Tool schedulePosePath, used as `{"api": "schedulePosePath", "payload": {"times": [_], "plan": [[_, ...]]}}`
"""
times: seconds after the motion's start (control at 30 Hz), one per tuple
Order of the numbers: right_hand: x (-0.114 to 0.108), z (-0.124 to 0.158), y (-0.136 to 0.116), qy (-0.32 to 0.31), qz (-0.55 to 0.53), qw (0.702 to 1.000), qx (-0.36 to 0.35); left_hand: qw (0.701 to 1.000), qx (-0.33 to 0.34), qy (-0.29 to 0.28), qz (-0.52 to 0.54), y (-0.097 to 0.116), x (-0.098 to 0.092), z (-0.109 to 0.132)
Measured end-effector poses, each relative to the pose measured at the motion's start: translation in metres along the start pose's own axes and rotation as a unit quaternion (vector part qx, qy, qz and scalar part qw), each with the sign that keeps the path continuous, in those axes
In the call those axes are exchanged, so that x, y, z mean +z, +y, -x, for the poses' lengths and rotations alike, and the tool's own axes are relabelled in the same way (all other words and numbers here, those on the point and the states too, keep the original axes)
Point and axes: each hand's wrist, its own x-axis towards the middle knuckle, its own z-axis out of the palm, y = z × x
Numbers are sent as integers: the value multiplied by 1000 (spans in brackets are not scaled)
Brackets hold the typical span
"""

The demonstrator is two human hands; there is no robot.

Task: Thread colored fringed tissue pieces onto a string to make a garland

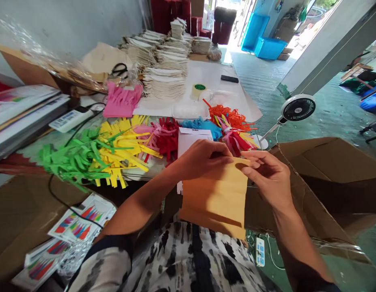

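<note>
A cluttered table [31, 153] stretches ahead, with an open cardboard box [331, 162] to its right. Before the person's torso [203, 263] hangs a piece of brown paper [217, 196]. The left hand [202, 159] clamps its top edge; the right hand [271, 174] is at the top right corner, pinching or only touching, I cannot tell. Uneven pulling could tear that corner; a careless sweep could scatter the yellow strips [121, 146].

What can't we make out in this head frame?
- Far side of the tan paper: head view, turned away from the camera.
- Much of the white packet: head view, behind the left hand and tan paper.
- Bottom of the cardboard box: head view, lost behind its near wall and in shadow.
- Rest of the stack at left: head view, cut off by the left edge.
</note>
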Motion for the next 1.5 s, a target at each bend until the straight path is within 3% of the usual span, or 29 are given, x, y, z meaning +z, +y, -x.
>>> {"api": "schedulePosePath", "payload": {"times": [0.07, 0.27, 0.37, 0.6, 1.0, 1.07, 1.27, 1.5], "plan": [[-1, 1, 3, -20, -17, 999, 38, 1000, 0, 11, -21, 0, 2, -1], [-1, 4, 12, 13, -7, 998, 59, 996, 0, 37, -86, 4, 6, -2], [0, 3, 7, 9, 18, 999, 47, 996, 16, 26, -80, 3, 5, -2], [-2, -3, -10, -74, 97, 992, -26, 986, 39, -12, -160, 4, 3, 1], [8, 10, -11, 18, 201, 967, -156, 986, 20, -20, -162, 1, 3, 2], [8, 9, -11, 16, 195, 968, -159, 985, 20, -25, -170, 1, 3, 3], [7, 7, -11, -27, 185, 980, -69, 980, 11, -25, -198, 2, 3, 5], [13, 11, -4, 29, 234, 957, -171, 982, 2, -20, -188, -3, 4, 4]]}}
